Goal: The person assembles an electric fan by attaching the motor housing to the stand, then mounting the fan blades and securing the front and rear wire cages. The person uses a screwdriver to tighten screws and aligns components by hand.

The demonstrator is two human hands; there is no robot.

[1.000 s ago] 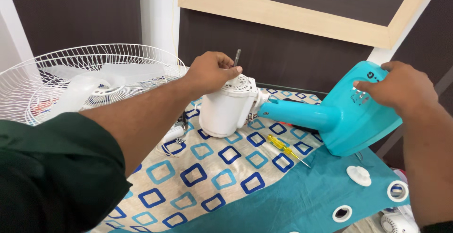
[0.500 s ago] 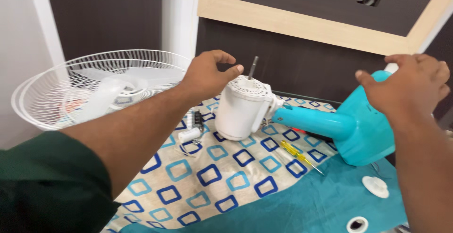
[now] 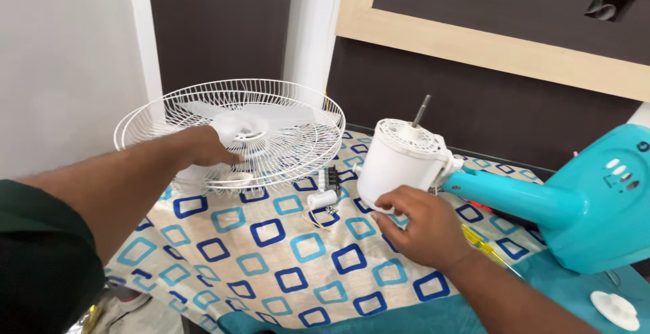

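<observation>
My left hand [image 3: 203, 146] reaches out over the white wire fan guard [image 3: 169, 121], fingers loosely curled and resting on its near edge close to the blade hub [image 3: 245, 128]; I cannot tell whether they have closed on the wire or only lie on it. My right hand [image 3: 420, 226] lies with its fingers spread against the lower side of the white motor housing [image 3: 399, 165], steadying it without wrapping round it. The housing stands on the patterned cloth [image 3: 271, 253], its metal shaft [image 3: 421, 110] pointing up, and is joined to the turquoise fan stand [image 3: 575, 205] that lies to the right. I judge the step in hand to be getting hold of the guard with its blade while the motor is held firm; the next move calls for a sure grip on the guard's rim and a steady motor. By count: one guard, one motor housing, one shaft, one stand, one small white capacitor [image 3: 321, 199] with wires between my hands, one yellow screwdriver [image 3: 482, 246] partly hidden by my wrist, one white round cap [image 3: 614, 309] at the lower right.
</observation>
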